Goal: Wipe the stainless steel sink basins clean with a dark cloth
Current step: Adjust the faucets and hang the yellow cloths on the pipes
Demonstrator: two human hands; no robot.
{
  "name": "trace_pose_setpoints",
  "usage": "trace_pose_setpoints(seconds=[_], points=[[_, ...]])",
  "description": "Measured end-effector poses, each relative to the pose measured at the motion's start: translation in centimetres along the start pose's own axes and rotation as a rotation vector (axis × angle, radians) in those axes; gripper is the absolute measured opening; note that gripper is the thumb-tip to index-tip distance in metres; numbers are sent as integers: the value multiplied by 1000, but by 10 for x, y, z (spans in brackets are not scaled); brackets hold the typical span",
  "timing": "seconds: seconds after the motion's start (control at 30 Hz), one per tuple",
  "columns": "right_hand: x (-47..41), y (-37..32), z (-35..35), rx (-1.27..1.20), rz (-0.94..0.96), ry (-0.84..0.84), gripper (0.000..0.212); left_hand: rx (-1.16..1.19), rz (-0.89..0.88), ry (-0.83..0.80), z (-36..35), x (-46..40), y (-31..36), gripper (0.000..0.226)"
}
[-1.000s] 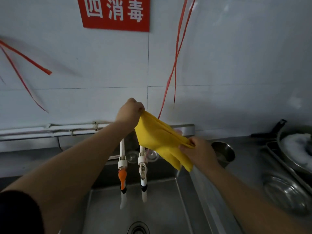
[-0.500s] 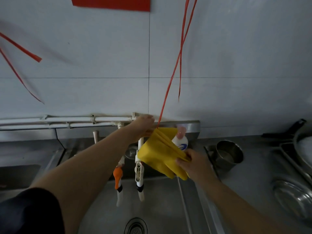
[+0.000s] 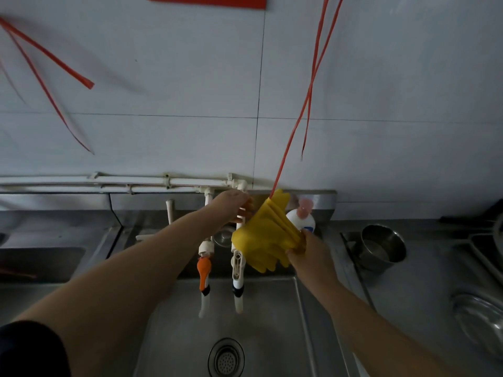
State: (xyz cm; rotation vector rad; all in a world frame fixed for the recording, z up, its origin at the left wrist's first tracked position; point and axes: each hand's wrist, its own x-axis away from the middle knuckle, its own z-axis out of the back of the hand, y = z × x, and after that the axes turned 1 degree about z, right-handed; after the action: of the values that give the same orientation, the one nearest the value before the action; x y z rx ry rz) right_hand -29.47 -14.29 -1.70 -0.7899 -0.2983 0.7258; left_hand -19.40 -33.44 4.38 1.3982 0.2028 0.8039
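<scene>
Your right hand (image 3: 309,257) pinches the yellow cloth (image 3: 265,238) above the basin (image 3: 272,322), its folds running up-left toward your left hand (image 3: 231,204), whose grip I cannot tell.

- Two taps (image 3: 221,270) hang over the sink basin (image 3: 272,322), behind its drain (image 3: 226,357)
- Bottle (image 3: 303,220) behind the basin's right corner
- Metal cup (image 3: 382,247) right of the bottle

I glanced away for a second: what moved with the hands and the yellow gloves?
Both hands carried the yellow gloves down toward the sink's back ledge. The left hand let go of the top end and now reaches open by the pipes; the right hand still pinches them. Taps, bottle and steel bowl stayed put.
</scene>
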Motion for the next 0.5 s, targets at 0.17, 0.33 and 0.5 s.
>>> trace_pose_setpoints(seconds=[0.17,0.33,0.5], points=[[13,-4,6,78,136,131,35,-182,-86,100,9,17,-13,14],[35,-33,13,306,295,111,22,-619,-164,211,27,55,-29,12],[56,-89,4,537,480,44,12,-944,-167,281,66,121,-39,16]])
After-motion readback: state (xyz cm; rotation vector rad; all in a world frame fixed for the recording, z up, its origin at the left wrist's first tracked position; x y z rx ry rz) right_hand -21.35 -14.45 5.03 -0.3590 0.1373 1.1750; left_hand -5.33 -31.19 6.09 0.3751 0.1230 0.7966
